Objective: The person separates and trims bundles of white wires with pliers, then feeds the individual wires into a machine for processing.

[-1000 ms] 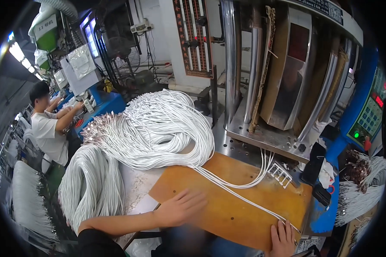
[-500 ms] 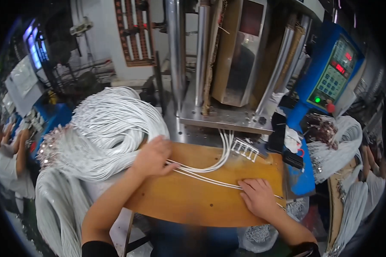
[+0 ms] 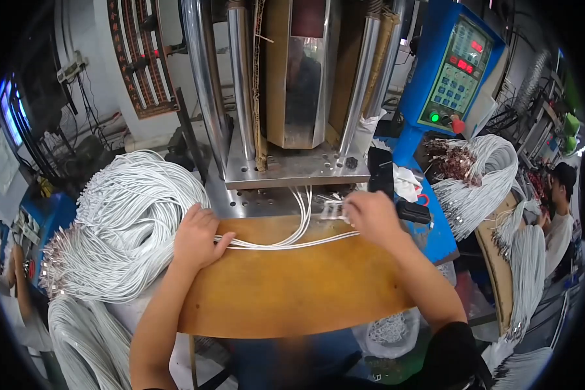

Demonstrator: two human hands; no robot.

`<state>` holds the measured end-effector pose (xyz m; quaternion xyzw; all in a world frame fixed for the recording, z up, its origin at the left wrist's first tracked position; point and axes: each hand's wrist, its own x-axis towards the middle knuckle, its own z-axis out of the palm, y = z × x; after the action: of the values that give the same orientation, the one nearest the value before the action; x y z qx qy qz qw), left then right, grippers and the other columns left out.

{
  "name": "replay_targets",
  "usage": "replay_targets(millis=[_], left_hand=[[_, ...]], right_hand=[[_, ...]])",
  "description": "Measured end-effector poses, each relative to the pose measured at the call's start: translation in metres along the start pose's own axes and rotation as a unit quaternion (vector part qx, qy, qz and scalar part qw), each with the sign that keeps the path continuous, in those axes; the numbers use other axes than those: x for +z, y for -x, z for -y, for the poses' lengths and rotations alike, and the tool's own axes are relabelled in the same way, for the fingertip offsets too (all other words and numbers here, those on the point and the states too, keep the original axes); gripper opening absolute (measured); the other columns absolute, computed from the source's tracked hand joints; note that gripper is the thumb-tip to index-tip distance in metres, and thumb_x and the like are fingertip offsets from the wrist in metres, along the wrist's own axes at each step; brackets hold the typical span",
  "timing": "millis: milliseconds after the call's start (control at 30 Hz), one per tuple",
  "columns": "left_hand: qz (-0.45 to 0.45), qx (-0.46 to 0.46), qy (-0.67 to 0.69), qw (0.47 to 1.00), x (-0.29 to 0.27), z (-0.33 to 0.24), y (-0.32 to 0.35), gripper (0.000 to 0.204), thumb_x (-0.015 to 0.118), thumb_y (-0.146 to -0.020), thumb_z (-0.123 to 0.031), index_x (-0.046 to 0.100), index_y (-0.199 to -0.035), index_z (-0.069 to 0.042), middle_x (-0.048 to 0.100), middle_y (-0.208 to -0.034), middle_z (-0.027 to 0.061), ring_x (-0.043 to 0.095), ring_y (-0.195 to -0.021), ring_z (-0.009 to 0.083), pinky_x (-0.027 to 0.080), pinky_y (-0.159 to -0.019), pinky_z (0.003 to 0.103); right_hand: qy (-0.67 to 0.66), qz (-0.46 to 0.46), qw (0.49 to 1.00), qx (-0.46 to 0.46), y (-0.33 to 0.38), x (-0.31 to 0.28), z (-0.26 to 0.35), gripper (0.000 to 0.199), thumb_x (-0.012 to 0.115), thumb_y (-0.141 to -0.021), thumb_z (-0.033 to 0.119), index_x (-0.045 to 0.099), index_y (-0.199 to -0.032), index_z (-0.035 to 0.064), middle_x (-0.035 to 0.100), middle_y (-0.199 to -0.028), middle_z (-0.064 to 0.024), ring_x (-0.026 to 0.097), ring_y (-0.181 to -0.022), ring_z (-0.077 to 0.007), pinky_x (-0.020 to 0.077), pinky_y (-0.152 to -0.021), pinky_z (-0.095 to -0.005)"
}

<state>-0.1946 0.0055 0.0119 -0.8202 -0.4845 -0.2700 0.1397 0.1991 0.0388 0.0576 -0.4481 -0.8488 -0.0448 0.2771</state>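
The window (image 3: 10, 117) glares bluish near the dark, warped edge.

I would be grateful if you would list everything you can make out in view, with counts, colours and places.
press: one, steel, top centre
control box: one, blue, upper right
tube panel: one, dark with orange-red, upper left
board: one, amber, front centre
large cable coil: one, white, left of the board
loose cables: several, white, across the board
small moulded piece: one, white, by the right hand
hanging bundle: one, greyish white, lower left
right-side bundles: several, white, some brown-ended
bag of bits: one, whitish, below the board
co-workers: two, light tops, left and right edges
left hand: one, bare, beside the coil
right hand: one, bare, near the press
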Motion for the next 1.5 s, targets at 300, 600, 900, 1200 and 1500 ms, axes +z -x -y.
replay_targets(millis=[300,600,900,1200,1500], left_hand=[[0.022,-0.006,-0.001,1.000,-0.004,-0.006,0.000,0.031,0.070,-0.079,-0.029,0.066,-0.086,0.001,0.066,-0.095,0.0195,0.061,-0.098,0.0356,0.039,-0.106,0.050],[0.005,-0.107,0.100,0.989,-0.049,-0.030,0.002,0.019,0.066,-0.085,-0.010,0.066,-0.100,0.002,0.068,-0.102,0.0157,0.062,-0.105,0.0312,0.042,-0.102,0.042],[-0.161,-0.396,-0.214,0.879,-0.285,0.006,0.170,0.027,0.070,-0.089,-0.018,0.068,-0.105,0.003,0.071,-0.104,0.0142,0.067,-0.095,0.0223,0.051,-0.086,0.034],[-0.010,-0.706,-0.324,0.630,-0.302,-0.032,0.205,0.074,0.063,-0.078,-0.066,0.069,-0.093,0.006,0.069,-0.096,0.0252,0.067,-0.096,0.0401,0.053,-0.080,0.046],[-0.195,-0.724,-0.098,0.655,-0.294,-0.044,0.249,0.055,0.070,-0.079,-0.051,0.069,-0.090,0.002,0.071,-0.091,0.0168,0.069,-0.083,0.0306,0.053,-0.077,0.040]], right_hand=[[-0.043,0.185,0.925,0.331,0.109,-0.187,-0.003,0.012,0.063,-0.088,0.011,0.064,-0.087,-0.0013,0.064,-0.077,-0.0093,0.064,-0.069,-0.0177,0.0493,-0.062,-0.0309],[-0.085,0.146,0.984,0.053,0.065,-0.117,-0.005,0.015,0.066,-0.083,0.017,0.066,-0.086,0.0017,0.067,-0.082,-0.0150,0.065,-0.073,-0.0328,0.0505,-0.064,-0.0403],[-0.044,0.013,0.999,-0.022,0.078,0.008,0.022,0.020,0.069,-0.081,0.017,0.066,-0.095,0.0020,0.063,-0.078,-0.0185,0.061,-0.073,-0.0371,0.0467,-0.066,-0.0465],[-0.203,0.053,0.978,-0.024,0.087,0.011,0.036,0.008,0.066,-0.081,0.007,0.064,-0.083,-0.0001,0.058,-0.069,-0.0146,0.055,-0.062,-0.0323,0.0413,-0.058,-0.0420],[-0.214,0.026,0.976,-0.044,0.090,0.006,0.037,0.008,0.064,-0.082,0.007,0.063,-0.079,-0.0003,0.057,-0.069,-0.0149,0.055,-0.062,-0.0316,0.0407,-0.058,-0.0416]])
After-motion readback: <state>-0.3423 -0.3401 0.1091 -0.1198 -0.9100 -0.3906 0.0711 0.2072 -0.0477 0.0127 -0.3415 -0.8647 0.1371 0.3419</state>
